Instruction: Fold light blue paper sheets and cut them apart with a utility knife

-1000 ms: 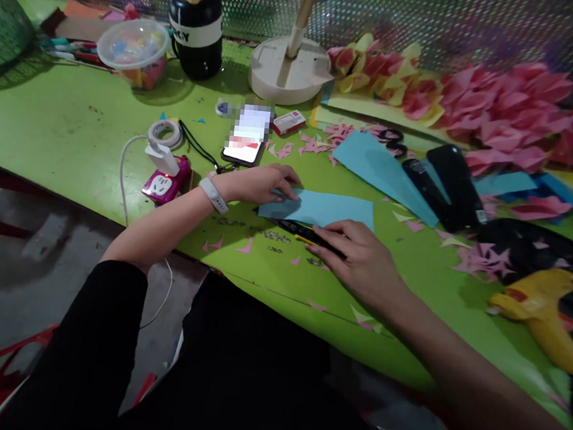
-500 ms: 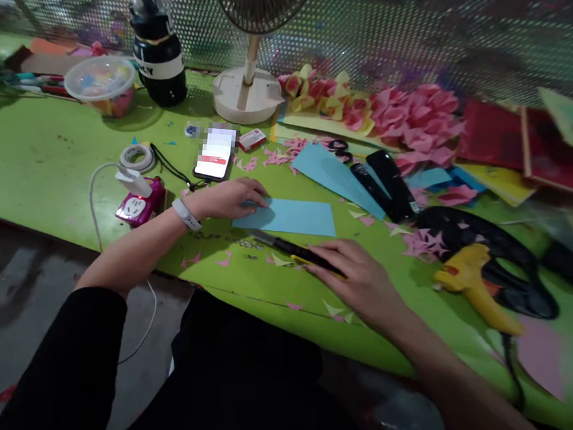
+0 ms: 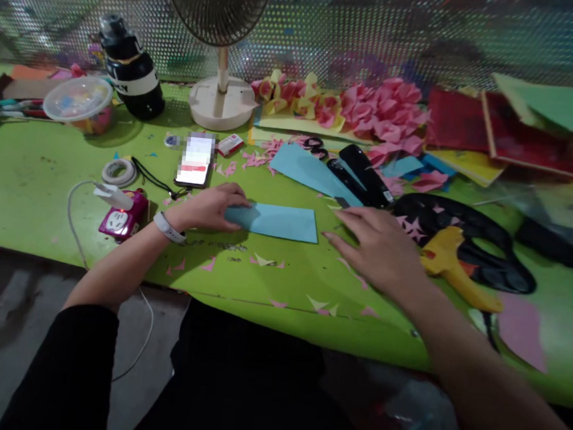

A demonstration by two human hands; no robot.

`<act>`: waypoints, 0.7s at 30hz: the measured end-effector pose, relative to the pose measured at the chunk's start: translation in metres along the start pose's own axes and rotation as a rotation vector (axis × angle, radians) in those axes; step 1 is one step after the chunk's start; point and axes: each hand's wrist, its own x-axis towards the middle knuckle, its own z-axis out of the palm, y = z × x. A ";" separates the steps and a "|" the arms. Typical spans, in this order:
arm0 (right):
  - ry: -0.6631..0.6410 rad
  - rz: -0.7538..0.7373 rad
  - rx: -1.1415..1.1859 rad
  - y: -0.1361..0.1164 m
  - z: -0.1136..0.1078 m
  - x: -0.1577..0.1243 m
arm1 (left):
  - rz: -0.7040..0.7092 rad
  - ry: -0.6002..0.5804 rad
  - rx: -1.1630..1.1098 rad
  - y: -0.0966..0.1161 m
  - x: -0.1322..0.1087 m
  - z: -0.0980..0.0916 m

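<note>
Blue paper (image 3: 283, 223) lies flat on the bench (image 3: 43, 177) in the head view, set back from the front edge, with scraps (image 3: 265, 262) between it and that edge. Your left hand (image 3: 209, 208) rests over the paper's left end, fingers curved; whether they pinch or only press, I cannot tell. Your right hand (image 3: 379, 246) is beside the paper's right end, thumb and forefinger parted. A dark, flat tip (image 3: 340, 202) shows past the forefinger; I cannot tell if you grip it. If that tip is sharp, sweeping your fingers across it could nick them. Lifting your left hand could let the sheet skew. Swinging your right wrist toward the bench's right end could knock the yellow glue gun (image 3: 446, 256).
</note>
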 end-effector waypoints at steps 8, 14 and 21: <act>-0.334 0.111 0.159 -0.022 0.017 0.054 | 0.083 0.037 0.103 0.000 0.003 0.012; -0.450 0.277 0.354 -0.037 0.011 0.047 | -0.043 0.188 0.255 0.000 0.006 0.025; -0.358 0.000 0.286 -0.034 0.014 0.032 | 0.078 0.021 0.213 0.013 0.004 0.036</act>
